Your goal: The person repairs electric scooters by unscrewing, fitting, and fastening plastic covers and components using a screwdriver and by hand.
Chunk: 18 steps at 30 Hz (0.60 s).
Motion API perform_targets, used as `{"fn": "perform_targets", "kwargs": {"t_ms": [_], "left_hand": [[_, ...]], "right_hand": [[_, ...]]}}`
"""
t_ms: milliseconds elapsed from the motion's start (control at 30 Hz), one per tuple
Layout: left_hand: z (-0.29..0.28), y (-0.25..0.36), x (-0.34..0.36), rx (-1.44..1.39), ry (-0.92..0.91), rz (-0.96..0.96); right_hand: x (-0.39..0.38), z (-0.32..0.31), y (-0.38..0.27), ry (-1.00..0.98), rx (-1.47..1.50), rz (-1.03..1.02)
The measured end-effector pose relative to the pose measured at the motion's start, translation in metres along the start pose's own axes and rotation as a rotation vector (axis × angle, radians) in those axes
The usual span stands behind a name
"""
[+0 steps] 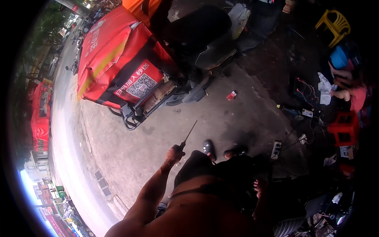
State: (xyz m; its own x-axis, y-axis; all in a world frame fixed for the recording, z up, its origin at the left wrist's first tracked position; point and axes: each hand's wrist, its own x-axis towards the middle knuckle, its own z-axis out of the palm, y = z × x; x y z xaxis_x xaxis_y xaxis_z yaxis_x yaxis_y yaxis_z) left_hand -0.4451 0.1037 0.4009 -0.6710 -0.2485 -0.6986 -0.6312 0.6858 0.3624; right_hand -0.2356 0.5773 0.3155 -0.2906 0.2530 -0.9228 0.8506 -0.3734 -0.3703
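Note:
My left hand is closed round the handle of a long screwdriver. Its thin shaft points up and away over the concrete, touching nothing. My right hand hangs low beside my dark shorts, partly in shadow. Its visible fingers are loosely bent and a little apart, with nothing seen in them. Beyond the screwdriver stands a scooter with a large red delivery box on its rear rack. On the ground near the scooter lies a small red packet.
A power strip and cables lie on the floor to the right. Farther right are a red stool, a yellow chair, a blue basin and a seated person. A road with a drain grate runs along the left.

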Motion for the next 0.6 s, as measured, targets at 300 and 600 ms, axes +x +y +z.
{"fn": "perform_targets", "kwargs": {"t_ms": [300, 600], "left_hand": [[-0.008, -0.008, 0.042, 0.028, -0.032, 0.032], [0.001, -0.018, 0.032, 0.038, -0.137, 0.153]], "right_hand": [[-0.025, 0.043, 0.023, 0.073, -0.095, 0.010], [-0.014, 0.044, -0.014, 0.145, -0.142, -0.037]]}}
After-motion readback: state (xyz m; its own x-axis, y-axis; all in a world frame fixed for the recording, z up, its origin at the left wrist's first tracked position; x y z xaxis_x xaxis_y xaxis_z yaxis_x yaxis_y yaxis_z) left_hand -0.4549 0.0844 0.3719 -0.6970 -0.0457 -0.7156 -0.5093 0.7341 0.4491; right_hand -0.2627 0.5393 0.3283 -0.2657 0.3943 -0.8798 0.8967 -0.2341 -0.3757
